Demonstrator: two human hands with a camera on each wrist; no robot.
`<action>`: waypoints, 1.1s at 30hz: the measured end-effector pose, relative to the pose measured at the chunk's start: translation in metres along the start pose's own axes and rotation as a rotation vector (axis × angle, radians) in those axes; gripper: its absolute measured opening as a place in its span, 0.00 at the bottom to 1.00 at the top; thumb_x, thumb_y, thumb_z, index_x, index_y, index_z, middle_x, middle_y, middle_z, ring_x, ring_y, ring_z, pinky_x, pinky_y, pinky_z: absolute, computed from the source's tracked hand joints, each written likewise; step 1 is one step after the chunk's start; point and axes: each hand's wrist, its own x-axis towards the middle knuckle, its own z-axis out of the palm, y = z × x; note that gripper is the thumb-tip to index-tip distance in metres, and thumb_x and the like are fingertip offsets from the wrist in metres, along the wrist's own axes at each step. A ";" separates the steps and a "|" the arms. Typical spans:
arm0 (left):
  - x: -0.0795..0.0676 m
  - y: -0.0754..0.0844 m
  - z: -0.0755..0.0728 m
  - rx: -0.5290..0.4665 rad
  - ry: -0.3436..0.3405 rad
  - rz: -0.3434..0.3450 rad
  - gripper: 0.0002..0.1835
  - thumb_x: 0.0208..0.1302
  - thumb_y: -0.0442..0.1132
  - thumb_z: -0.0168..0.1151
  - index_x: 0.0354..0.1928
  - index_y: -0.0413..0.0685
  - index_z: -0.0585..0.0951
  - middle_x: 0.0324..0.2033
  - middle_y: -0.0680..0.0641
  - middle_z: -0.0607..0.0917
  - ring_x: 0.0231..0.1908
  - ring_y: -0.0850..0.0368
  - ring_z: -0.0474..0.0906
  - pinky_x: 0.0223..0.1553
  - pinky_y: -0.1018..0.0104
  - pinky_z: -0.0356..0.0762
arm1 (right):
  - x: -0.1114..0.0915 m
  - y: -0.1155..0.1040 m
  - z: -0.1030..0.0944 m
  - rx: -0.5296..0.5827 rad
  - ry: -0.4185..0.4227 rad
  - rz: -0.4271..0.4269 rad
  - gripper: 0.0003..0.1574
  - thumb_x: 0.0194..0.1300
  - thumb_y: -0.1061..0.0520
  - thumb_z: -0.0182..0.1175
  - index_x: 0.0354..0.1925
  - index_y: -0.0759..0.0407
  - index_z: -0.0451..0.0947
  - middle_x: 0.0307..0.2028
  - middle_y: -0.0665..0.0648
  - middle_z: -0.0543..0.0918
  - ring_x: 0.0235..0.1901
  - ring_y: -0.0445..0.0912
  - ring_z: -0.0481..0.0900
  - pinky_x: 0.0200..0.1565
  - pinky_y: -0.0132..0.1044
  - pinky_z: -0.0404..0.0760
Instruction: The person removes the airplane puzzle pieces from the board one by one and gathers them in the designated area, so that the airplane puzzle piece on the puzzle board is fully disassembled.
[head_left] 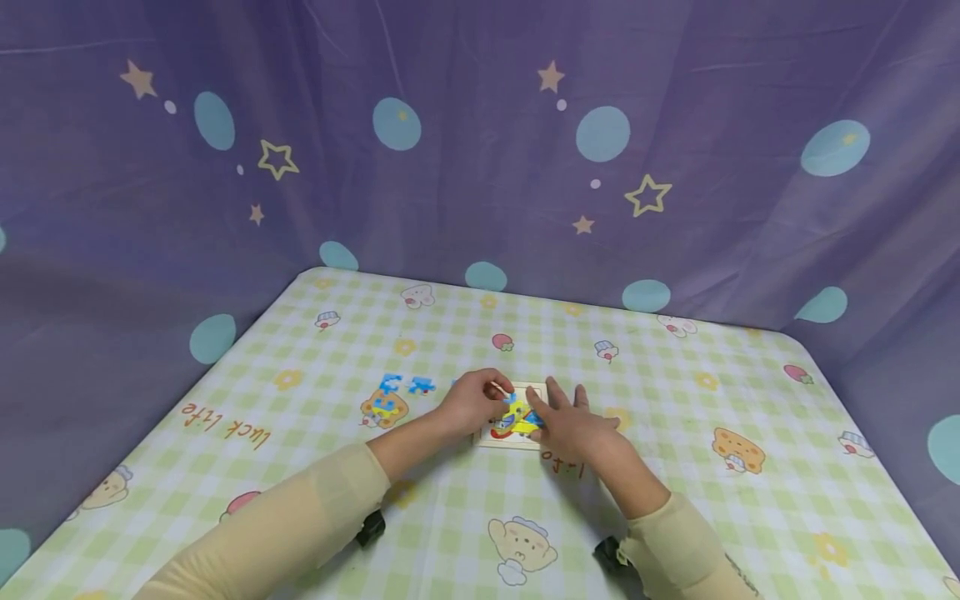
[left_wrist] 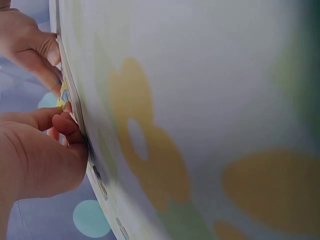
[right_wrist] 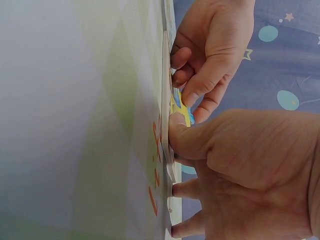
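A small jigsaw puzzle in a pale wooden tray (head_left: 491, 444) lies on the table between both hands. My left hand (head_left: 471, 402) pinches a yellow and blue puzzle piece (right_wrist: 186, 111) at the tray; in the right wrist view the piece stands tilted up from it. The right hand (head_left: 576, 427) rests on the tray's right side with its fingers spread, the fingertips reaching the cloth beyond. Its thumb (right_wrist: 178, 131) touches the puzzle near the raised piece. Part of the picture is hidden beneath the hands.
Left of the tray lie loose puzzle pieces: a blue one (head_left: 390, 383), another blue one (head_left: 422, 385) and a yellow and blue one (head_left: 386, 407). A green checked cloth (head_left: 480, 517) covers the table. Purple curtains (head_left: 480, 167) hang behind it and at the sides.
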 end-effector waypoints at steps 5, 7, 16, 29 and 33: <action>0.001 -0.003 0.000 -0.062 0.004 -0.004 0.09 0.61 0.26 0.65 0.44 0.39 0.82 0.28 0.46 0.78 0.26 0.57 0.73 0.29 0.69 0.75 | 0.000 0.000 0.000 0.003 0.000 -0.001 0.42 0.77 0.41 0.53 0.81 0.39 0.49 0.81 0.57 0.41 0.75 0.71 0.39 0.49 0.86 0.56; 0.002 -0.003 0.000 -0.081 0.005 -0.007 0.09 0.61 0.26 0.64 0.44 0.39 0.82 0.28 0.46 0.79 0.26 0.56 0.74 0.29 0.69 0.75 | 0.000 0.000 0.000 0.001 0.002 -0.001 0.42 0.77 0.41 0.53 0.81 0.39 0.49 0.81 0.57 0.41 0.75 0.71 0.39 0.49 0.86 0.57; 0.002 -0.001 0.000 -0.115 0.001 -0.032 0.10 0.62 0.27 0.62 0.45 0.37 0.84 0.29 0.46 0.80 0.27 0.57 0.74 0.31 0.67 0.75 | 0.001 0.000 -0.001 -0.001 0.002 0.005 0.42 0.77 0.41 0.53 0.81 0.39 0.48 0.81 0.57 0.41 0.75 0.71 0.39 0.49 0.86 0.56; 0.004 -0.001 -0.001 -0.155 0.015 -0.053 0.16 0.57 0.27 0.59 0.48 0.40 0.83 0.25 0.48 0.78 0.24 0.55 0.71 0.28 0.67 0.71 | 0.002 0.001 -0.001 0.005 0.002 0.011 0.43 0.76 0.41 0.55 0.81 0.40 0.50 0.81 0.57 0.42 0.75 0.71 0.40 0.49 0.86 0.57; 0.002 -0.005 -0.003 -0.213 0.010 -0.065 0.16 0.58 0.26 0.59 0.49 0.38 0.83 0.24 0.47 0.77 0.19 0.57 0.67 0.24 0.67 0.68 | 0.001 0.000 -0.001 0.016 -0.005 0.002 0.43 0.76 0.42 0.54 0.81 0.40 0.49 0.81 0.57 0.41 0.75 0.71 0.39 0.49 0.86 0.56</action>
